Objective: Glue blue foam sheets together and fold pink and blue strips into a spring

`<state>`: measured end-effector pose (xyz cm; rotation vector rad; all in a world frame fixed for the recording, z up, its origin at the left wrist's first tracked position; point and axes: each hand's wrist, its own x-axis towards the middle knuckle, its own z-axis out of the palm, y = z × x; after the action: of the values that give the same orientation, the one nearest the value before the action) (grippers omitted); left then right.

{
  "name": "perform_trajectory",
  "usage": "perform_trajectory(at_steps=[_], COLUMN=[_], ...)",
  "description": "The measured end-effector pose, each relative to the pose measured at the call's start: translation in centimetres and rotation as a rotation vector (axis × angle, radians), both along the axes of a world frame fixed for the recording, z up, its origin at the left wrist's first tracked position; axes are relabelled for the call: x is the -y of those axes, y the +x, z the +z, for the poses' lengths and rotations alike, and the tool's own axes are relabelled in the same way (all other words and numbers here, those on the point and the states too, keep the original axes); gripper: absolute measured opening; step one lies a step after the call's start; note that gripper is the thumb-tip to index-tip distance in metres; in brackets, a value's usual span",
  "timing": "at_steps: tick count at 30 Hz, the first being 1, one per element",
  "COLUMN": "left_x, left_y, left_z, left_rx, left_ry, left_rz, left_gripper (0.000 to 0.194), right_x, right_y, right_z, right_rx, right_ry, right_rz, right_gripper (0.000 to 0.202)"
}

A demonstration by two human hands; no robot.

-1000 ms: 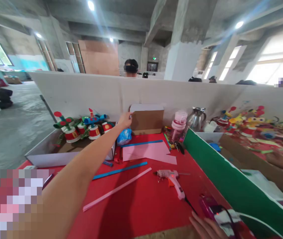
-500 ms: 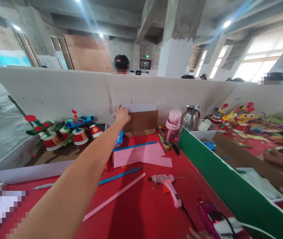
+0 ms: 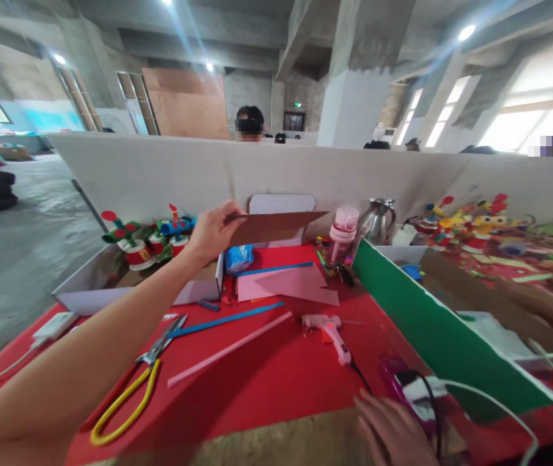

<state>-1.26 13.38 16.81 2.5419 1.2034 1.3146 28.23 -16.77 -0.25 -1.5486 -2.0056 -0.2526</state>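
Observation:
My left hand (image 3: 215,232) reaches out to the far side of the table, fingers pinched on the left end of a brown cardboard piece (image 3: 281,226). The cardboard is held up, tilted, in front of a white panel (image 3: 281,204) that leans on the partition. Resting at the table's front edge, my right hand (image 3: 393,427) holds nothing and its fingers are stretched out. Close beside it lies a purple power strip (image 3: 400,382) with a white plug. A pink glue gun (image 3: 332,331) with a red light lies farther in.
Scissors (image 3: 153,356) with red and yellow handles, a pink strip (image 3: 230,349), a blue strip (image 3: 232,318) and pink sheets (image 3: 286,285) cover the middle. A box (image 3: 193,291) of paper-cup figures stands left. A green divider (image 3: 432,330) borders the right; another person's hand (image 3: 543,304) is beyond it.
My left hand has lifted the brown cardboard off the back and drawn it nearer, tilting it. My right hand has come further into view. The view has shifted, showing the scissors.

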Motion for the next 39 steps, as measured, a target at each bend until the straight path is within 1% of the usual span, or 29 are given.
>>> perform_trajectory(at_steps=[2,3,4,5,6,7,8,9,10,12,14,16,17,19,22,25,27,29,30,32,34,35,37,39], left_x=[6.6,10.0,13.3,16.4,19.2,21.7,23.9,25.7,27.1,29.1,30.1,30.4,30.3,30.1,29.6,29.3,29.2,29.1,29.0,28.9,28.8,28.9,29.0,29.2], left_y=[-2.9,-4.1,-5.1,-5.9,-6.5,-6.9,-7.2,-7.3,-7.3,-7.3,-7.3,-7.3,-7.4,-7.3,-7.0,-6.5,-6.4,-6.3,-6.3,-6.4,-6.3,-6.3,-6.2,-6.1], left_z=[-0.9,-1.7,-2.7,-3.9,-5.2,-6.5,-7.9,-9.2,-10.5,-12.9,-14.9,-16.7,-17.4,-18.6,-19.4,-19.6,-19.7,-19.8,-19.8,-19.7,-19.6,-19.6,-19.5,-19.4], left_rx=[0.059,0.053,0.017,-0.022,-0.047,-0.082,-0.134,-0.204,-0.219,-0.262,-0.31,-0.373,-0.41,-0.503,-0.629,-0.681,-0.692,-0.681,-0.673,-0.665,-0.67,-0.67,-0.672,-0.666], left_ry=[0.058,0.1,0.138,0.182,0.218,0.24,0.261,0.258,0.27,0.296,0.287,0.238,0.21,0.156,0.112,0.095,0.094,0.111,0.125,0.148,0.159,0.159,0.139,0.104], left_rz=[-0.03,-0.065,-0.128,-0.221,-0.321,-0.342,-0.342,-0.338,-0.311,-0.335,-0.37,-0.369,-0.354,-0.299,-0.221,-0.186,-0.18,-0.187,-0.193,-0.204,-0.204,-0.201,-0.196,-0.194], left_gripper=[0.016,0.015,0.017,0.021,0.025,0.026,0.026,0.025,0.024,0.021,0.017,0.017,0.021,0.033,0.047,0.049,0.049,0.048,0.046,0.044,0.043,0.043,0.045,0.046], right_x=[0.1,0.2,0.1,0.1,0.1,0.2,0.4,0.7,1.1,2.0,3.1,3.7,3.9,3.9,3.6,3.6,4.0,4.5,4.6,4.5,3.7,3.0,1.6,0.3], right_y=[-2.1,-3.1,-3.9,-4.5,-4.9,-5.1,-5.2,-5.3,-5.4,-5.5,-5.7,-5.8,-5.8,-5.7,-5.5,-5.3,-5.3,-5.8,-6.2,-7.4,-9.1,-9.9,-11.4,-12.3], right_z=[1.3,2.0,2.6,3.2,3.6,4.0,4.1,4.2,4.1,3.7,2.9,2.1,1.8,1.2,0.6,0.2,0.1,0.4,0.7,1.4,1.8,1.9,1.6,1.0], right_rx=[-0.466,-0.739,-1.048,-1.356,-1.588,-1.744,-1.844,-1.885,-1.873,-1.731,-1.496,-1.26,-1.157,-0.972,-0.708,-0.426,-0.236,-0.091,-0.052,-0.04,-0.052,-0.04,0.04,0.128], right_ry=[-0.169,-0.317,-0.455,-0.541,-0.657,-0.744,-0.793,-0.839,-0.865,-0.885,-0.866,-0.791,-0.735,-0.603,-0.454,-0.327,-0.215,-0.117,-0.093,-0.113,-0.201,-0.245,-0.332,-0.381], right_rz=[-0.061,-0.08,-0.088,-0.083,-0.033,0.004,0.026,0.038,0.025,-0.039,-0.109,-0.159,-0.183,-0.23,-0.254,-0.247,-0.291,-0.317,-0.284,-0.122,0.069,0.134,0.206,0.224], right_gripper=[0.028,0.032,0.04,0.051,0.058,0.059,0.058,0.058,0.056,0.05,0.05,0.051,0.051,0.047,0.04,0.039,0.04,0.037,0.034,0.031,0.034,0.036,0.043,0.055])
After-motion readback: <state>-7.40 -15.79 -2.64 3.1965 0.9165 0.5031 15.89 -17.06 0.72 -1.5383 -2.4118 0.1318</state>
